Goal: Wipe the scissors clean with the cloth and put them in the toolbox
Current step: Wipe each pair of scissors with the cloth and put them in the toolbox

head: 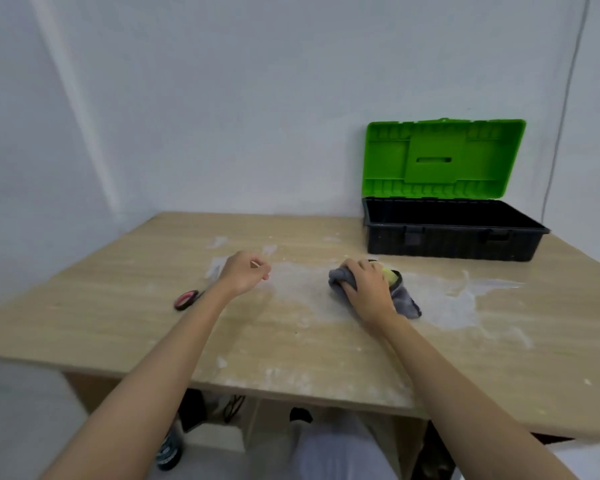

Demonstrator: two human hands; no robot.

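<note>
The scissors (186, 300) lie on the left part of the wooden table (291, 341). Only a red and black handle loop shows; the blades are hidden behind my left forearm. Just right of the scissors and above the table, my left hand (245, 274) hovers with loosely curled fingers and holds nothing. My right hand (366, 287) lies on the bunched grey cloth (404, 301) at the table's middle, with its fingers curled over it. A yellow and black bit (391, 276) peeks out at the fingertips. The toolbox (454, 244), black with a raised green lid (444, 157), stands open at the back right.
White dusty smears cover the tabletop between and to the right of my hands. The wall stands directly behind the toolbox, and a thin cable (565, 109) runs down it at the right. Dark objects sit on the floor under the table's front edge.
</note>
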